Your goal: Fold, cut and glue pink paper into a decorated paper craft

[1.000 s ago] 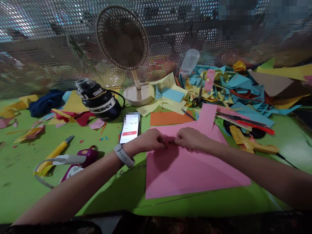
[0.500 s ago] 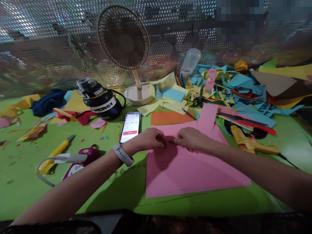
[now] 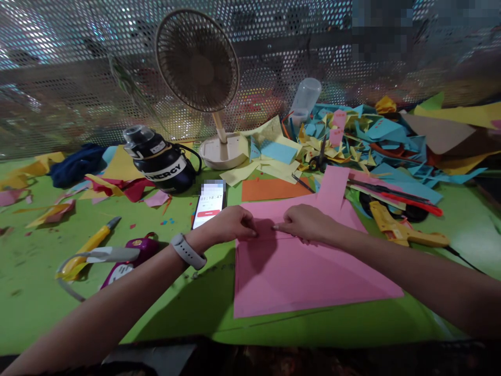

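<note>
Pink paper (image 3: 313, 277): on the green counter (image 3: 188, 308), right of the phone (image 3: 210, 204).
Left hand (image 3: 235, 222): just right of the phone, half-curled (whether it pinches paper, I cannot tell).
Right hand (image 3: 307, 222): farther right of the phone, index finger extended onto the paper, others folded, grip unclear.

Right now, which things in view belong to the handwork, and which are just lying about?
Seemingly in use:
- left hand
- right hand
- pink paper, beneath both hands

Apparently just lying or standing about:
- fan
- black bottle
- phone
- orange paper
- yellow glue gun
</note>
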The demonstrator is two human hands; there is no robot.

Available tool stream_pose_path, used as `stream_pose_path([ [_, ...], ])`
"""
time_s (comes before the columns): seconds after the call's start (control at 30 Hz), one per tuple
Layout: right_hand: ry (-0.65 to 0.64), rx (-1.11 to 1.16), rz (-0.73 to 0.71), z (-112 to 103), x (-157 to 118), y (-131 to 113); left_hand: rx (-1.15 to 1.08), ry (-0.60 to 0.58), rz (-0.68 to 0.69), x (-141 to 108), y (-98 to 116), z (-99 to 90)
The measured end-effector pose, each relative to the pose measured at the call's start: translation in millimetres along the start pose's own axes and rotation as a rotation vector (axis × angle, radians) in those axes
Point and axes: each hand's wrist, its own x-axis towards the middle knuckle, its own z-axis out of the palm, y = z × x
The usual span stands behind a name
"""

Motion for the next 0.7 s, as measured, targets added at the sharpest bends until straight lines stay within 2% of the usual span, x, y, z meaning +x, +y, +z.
stream_pose_path([
  [0.4,0.014,-0.007,-0.014,1.1,0.1,1.6,-0.1,0.007,-0.029,-5.3,-15.3,0.4],
  [0.6,0.014,-0.008,-0.002,1.1,-0.1,0.4,0.078,0.033,0.017,-11.0,-5.5,0.1],
  [0.7,0.019,-0.006,0.002,2.0,-1.2,0.8,0.235,0.091,0.078,-17.3,3.7,2.0],
])
